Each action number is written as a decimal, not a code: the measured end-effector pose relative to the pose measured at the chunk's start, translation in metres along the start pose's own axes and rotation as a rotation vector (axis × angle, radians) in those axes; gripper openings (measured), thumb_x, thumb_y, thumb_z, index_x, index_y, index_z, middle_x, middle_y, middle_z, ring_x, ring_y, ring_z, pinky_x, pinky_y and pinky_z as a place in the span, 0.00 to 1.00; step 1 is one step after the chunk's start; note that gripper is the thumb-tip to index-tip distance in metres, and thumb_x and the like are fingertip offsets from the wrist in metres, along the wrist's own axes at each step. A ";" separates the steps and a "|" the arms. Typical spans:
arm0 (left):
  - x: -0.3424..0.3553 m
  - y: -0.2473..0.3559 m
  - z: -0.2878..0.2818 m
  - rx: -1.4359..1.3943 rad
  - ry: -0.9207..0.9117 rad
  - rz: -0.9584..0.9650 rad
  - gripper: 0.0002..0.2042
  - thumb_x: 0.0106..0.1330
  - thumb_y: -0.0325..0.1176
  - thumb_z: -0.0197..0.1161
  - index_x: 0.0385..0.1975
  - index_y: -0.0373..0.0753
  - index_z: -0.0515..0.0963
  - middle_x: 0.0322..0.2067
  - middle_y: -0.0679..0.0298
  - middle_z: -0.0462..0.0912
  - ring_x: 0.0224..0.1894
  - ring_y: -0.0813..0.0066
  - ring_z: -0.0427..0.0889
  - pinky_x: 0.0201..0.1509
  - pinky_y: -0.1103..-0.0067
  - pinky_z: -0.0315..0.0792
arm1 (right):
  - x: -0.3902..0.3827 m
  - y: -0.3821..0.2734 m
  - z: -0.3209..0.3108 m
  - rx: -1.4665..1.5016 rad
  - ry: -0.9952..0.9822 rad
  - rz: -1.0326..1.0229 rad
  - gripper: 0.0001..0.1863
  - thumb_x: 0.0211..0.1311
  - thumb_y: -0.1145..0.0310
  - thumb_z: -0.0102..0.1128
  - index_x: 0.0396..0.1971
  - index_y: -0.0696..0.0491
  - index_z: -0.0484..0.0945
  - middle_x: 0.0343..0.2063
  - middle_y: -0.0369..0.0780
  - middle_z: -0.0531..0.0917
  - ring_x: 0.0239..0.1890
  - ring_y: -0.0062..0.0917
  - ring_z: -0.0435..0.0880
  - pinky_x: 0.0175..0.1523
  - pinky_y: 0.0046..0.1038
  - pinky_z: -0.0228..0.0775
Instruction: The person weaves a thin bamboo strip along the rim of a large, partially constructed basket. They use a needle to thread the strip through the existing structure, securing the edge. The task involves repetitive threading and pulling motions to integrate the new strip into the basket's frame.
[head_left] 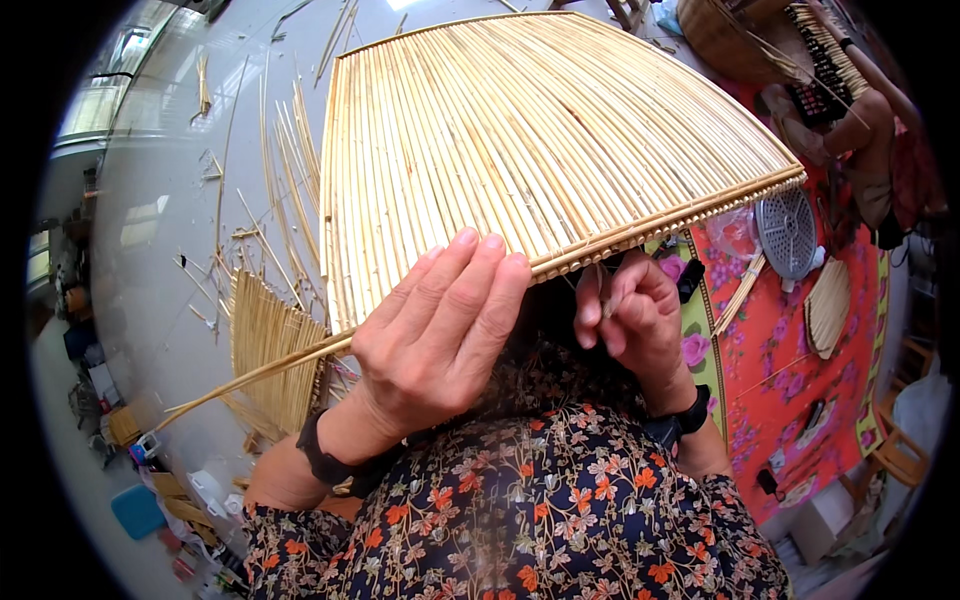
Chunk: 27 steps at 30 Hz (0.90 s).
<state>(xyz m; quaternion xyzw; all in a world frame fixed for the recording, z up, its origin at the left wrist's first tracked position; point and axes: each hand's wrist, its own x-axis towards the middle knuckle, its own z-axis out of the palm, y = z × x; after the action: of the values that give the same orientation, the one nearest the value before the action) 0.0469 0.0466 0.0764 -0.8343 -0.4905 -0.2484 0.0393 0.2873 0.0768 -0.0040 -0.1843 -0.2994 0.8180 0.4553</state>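
Note:
A wide panel of pale reed stalks (pixel 510 130) laid side by side spans the upper middle, with a bound rim along its near edge. My left hand (pixel 440 330) grips this near edge, its fingers stretched over the top face and its thumb hidden. Thin loose stalks (pixel 255 375) stick out from the rim to the left of that hand. Just below the rim, my right hand (pixel 635 315) is closed in a pinch. A fine pale strand shows near its fingertips, but what they hold is too small to make out.
Loose stalks (pixel 285 150) and a smaller reed piece (pixel 275 335) lie on the grey floor at left. On the red flowered cloth (pixel 760 390) at right are a grey perforated disc (pixel 787 233) and a small reed piece (pixel 828 305). Another person's leg (pixel 868 135) is at far right.

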 end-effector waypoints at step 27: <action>-0.005 0.002 0.004 0.013 0.011 -0.004 0.16 0.66 0.23 0.70 0.53 0.30 0.88 0.49 0.48 0.92 0.54 0.49 0.92 0.58 0.62 0.88 | -0.081 -0.028 -0.087 -1.018 0.607 -0.051 0.04 0.83 0.75 0.53 0.48 0.59 0.74 0.62 0.46 0.81 0.44 0.28 0.92 0.40 0.25 0.86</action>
<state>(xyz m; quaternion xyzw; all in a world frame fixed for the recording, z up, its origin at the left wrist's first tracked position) 0.0480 0.0423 0.0710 -0.8318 -0.4935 -0.2499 0.0471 0.3973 0.0475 -0.0488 -0.5981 -0.5147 0.4710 0.3943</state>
